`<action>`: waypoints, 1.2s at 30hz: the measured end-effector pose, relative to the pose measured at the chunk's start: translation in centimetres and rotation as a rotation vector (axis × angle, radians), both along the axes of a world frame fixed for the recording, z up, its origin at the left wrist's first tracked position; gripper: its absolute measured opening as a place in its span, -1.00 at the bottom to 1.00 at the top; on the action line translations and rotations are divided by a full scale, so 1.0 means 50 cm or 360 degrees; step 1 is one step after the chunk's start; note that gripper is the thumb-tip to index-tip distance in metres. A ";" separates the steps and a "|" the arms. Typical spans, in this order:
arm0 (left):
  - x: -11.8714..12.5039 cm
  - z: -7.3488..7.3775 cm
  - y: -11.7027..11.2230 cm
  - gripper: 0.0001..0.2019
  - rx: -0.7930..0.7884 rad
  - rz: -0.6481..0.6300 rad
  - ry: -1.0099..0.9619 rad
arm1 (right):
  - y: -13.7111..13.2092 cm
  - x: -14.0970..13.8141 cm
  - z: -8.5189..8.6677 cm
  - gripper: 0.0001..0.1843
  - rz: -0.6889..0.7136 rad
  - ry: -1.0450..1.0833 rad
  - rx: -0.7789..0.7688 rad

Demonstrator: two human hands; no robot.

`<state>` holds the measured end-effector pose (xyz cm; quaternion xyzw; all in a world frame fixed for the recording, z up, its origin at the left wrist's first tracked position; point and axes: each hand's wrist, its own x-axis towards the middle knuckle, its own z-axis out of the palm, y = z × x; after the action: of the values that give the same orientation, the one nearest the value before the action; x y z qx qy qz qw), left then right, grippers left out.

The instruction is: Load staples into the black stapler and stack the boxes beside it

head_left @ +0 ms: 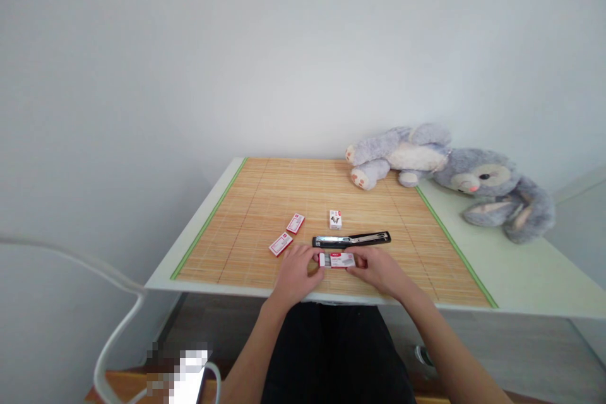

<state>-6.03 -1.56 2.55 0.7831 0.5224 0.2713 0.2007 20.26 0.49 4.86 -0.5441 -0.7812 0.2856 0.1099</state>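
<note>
Red-white box (337,259), blk stapler (351,240), grey bunny (454,172), tan mat (265,202)

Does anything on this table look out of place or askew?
The plush rabbit lies toppled on its side at the far right, feet on the bamboo mat. Nothing seems spilled or damaged. The left hand and right hand hold a small box.

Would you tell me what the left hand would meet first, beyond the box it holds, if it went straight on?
Probably the stapler, at its left end, just past the box that the left hand holds; depth is hard to judge.
</note>
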 end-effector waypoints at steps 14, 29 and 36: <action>0.001 0.000 -0.004 -0.58 0.0026 0.0009 -0.0032 | -0.011 -0.050 -0.001 -0.53 -0.0070 0.0219 0.0085; 0.013 -0.007 -0.011 -0.42 0.0106 0.0117 0.0168 | 0.034 0.158 -0.003 -0.31 -0.0436 0.0795 -0.0047; 0.017 -0.005 -0.013 -0.41 0.0130 0.0122 0.0201 | 0.086 0.083 0.058 -0.41 -0.0269 0.0788 0.0037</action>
<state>-5.18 -2.19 2.32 0.7855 0.5522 0.2501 0.1246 24.43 4.80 7.76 -0.5197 -0.6855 0.3908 0.3275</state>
